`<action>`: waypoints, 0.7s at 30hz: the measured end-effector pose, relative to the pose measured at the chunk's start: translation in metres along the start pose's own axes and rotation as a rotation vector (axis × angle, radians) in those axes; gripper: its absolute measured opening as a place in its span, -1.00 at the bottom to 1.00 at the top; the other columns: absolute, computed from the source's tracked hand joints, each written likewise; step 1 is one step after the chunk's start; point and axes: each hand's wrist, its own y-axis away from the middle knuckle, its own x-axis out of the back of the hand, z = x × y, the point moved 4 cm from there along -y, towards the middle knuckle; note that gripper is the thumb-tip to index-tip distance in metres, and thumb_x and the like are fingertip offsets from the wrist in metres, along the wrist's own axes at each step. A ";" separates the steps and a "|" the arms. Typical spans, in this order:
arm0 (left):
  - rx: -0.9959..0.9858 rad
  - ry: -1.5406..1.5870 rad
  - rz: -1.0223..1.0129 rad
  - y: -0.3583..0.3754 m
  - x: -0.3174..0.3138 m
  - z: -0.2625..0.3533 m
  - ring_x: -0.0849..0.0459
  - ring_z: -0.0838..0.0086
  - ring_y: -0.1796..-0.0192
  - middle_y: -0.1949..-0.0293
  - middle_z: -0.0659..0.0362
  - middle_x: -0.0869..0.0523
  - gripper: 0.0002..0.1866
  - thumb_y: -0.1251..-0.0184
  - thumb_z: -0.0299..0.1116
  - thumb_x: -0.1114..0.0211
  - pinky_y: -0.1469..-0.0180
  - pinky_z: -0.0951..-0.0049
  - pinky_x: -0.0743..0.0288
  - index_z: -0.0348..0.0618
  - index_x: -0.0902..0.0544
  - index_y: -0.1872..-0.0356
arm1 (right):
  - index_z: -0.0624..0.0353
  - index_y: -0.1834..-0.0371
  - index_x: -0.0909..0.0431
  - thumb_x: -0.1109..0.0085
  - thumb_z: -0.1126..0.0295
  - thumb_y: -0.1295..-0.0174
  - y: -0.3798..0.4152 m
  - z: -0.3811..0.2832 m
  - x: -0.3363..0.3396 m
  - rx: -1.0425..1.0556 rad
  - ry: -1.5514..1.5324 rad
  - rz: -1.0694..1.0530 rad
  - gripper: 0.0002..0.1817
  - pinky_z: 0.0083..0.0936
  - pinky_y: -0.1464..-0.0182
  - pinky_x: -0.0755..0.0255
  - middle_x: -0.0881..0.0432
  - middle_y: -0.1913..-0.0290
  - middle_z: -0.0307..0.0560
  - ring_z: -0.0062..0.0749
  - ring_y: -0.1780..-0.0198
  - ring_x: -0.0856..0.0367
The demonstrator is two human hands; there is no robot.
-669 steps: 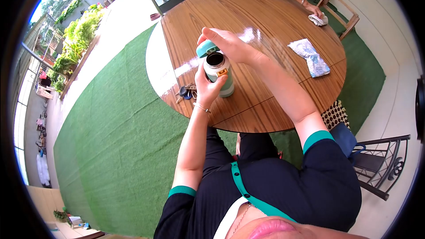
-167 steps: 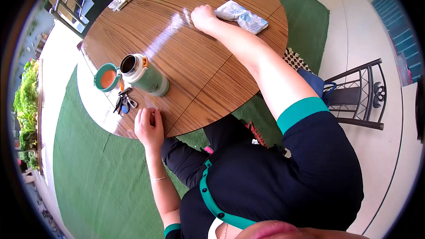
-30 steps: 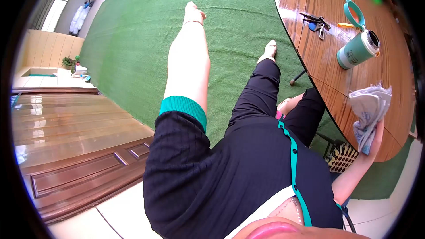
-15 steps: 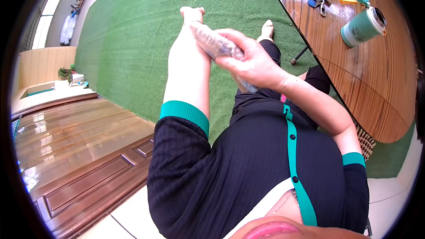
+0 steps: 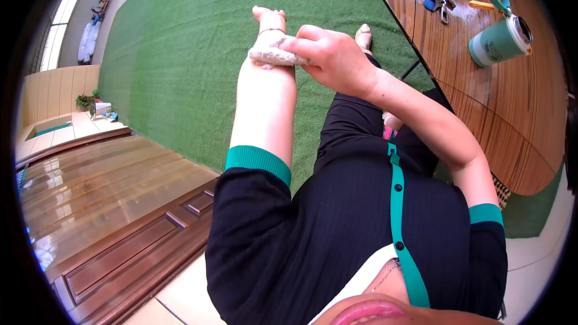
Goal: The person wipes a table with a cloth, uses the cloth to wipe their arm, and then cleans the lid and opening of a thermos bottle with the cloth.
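Note:
My right hand grips a crumpled whitish cloth, its fingers bent around one end. The cloth lies across my left forearm, just behind the wrist. My left arm stretches forward over the green carpet, with a thin bracelet at the wrist. At its far end my left hand looks small and closed, with nothing visible in it.
To the right stands a wood-grain table bearing a green tumbler with its lid flipped up, keys and a yellow object. A brown panelled wooden piece is at lower left. Green carpet covers the floor.
My right hand has moved slightly left and up with the cloth, which now lies flatter across my left forearm near the wrist. My left arm has shifted a little right.

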 end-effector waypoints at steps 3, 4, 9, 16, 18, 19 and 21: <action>-0.014 -0.071 -0.035 0.004 0.007 0.002 -0.35 0.13 -0.50 -0.48 0.01 -0.39 -0.20 -0.34 0.23 -0.13 -0.44 0.15 -0.30 -0.13 -0.41 -0.44 | 0.03 -0.11 -0.65 -0.27 0.56 -0.13 0.000 0.002 0.008 -0.147 -0.133 0.055 -0.57 -0.28 0.06 -0.60 -0.60 0.13 -0.04 -0.09 0.11 -0.68; -0.023 -0.112 -0.044 0.009 0.011 0.002 -0.35 0.13 -0.50 -0.48 0.01 -0.40 -0.21 -0.34 0.22 -0.13 -0.45 0.15 -0.29 -0.13 -0.41 -0.44 | 0.03 -0.14 -0.64 -0.26 0.57 -0.14 0.002 -0.018 0.012 -0.153 -0.245 0.106 -0.55 -0.29 0.03 -0.59 -0.60 0.11 -0.02 -0.09 0.07 -0.67; -0.268 -0.674 -0.164 0.032 0.031 -0.001 -0.35 0.11 -0.50 -0.44 0.00 -0.44 -0.25 -0.35 0.19 -0.15 -0.47 0.12 -0.28 -0.12 -0.45 -0.41 | 0.01 -0.11 -0.68 -0.27 0.52 -0.15 0.021 -0.109 0.032 0.044 -0.445 0.030 -0.59 -0.36 0.15 -0.62 -0.58 0.11 -0.07 -0.18 0.18 -0.69; -0.997 -1.906 -0.545 0.100 -0.005 -0.061 -0.36 0.09 -0.51 -0.39 -0.02 -0.49 -0.30 -0.35 0.14 -0.18 -0.50 0.09 -0.25 -0.11 -0.50 -0.37 | -0.02 -0.09 -0.67 -0.21 0.50 -0.20 0.005 0.035 0.003 -0.157 0.100 -0.046 -0.63 -0.31 0.11 -0.65 -0.66 0.07 -0.11 -0.12 0.13 -0.73; -1.030 -2.150 -0.524 0.111 -0.014 -0.069 -0.36 0.08 -0.51 -0.38 -0.03 -0.51 -0.32 -0.35 0.13 -0.19 -0.51 0.09 -0.25 -0.11 -0.52 -0.36 | 0.03 -0.09 -0.65 -0.20 0.52 -0.20 0.001 0.020 0.003 -0.156 0.004 0.051 -0.63 -0.28 0.05 -0.63 -0.65 0.02 -0.10 -0.10 0.07 -0.71; -0.991 -2.313 -0.449 0.114 -0.022 -0.073 -0.42 0.04 -0.46 -0.34 -0.06 -0.54 -0.38 -0.32 0.08 -0.24 -0.49 0.06 -0.29 -0.11 -0.60 -0.27 | 0.05 -0.08 -0.65 -0.23 0.53 -0.18 0.004 -0.002 0.001 -0.151 -0.088 0.042 -0.63 -0.26 0.02 -0.63 -0.64 0.01 -0.07 -0.08 0.03 -0.70; -0.940 -2.478 -0.383 0.111 -0.028 -0.078 -0.48 0.00 -0.40 -0.31 -0.09 -0.56 -0.44 -0.30 0.04 -0.29 -0.46 0.04 -0.33 -0.11 -0.67 -0.19 | 0.01 -0.05 -0.67 -0.28 0.51 -0.16 0.003 -0.075 0.012 0.047 -0.235 0.058 -0.65 -0.30 0.05 -0.63 -0.63 0.08 -0.09 -0.11 0.08 -0.72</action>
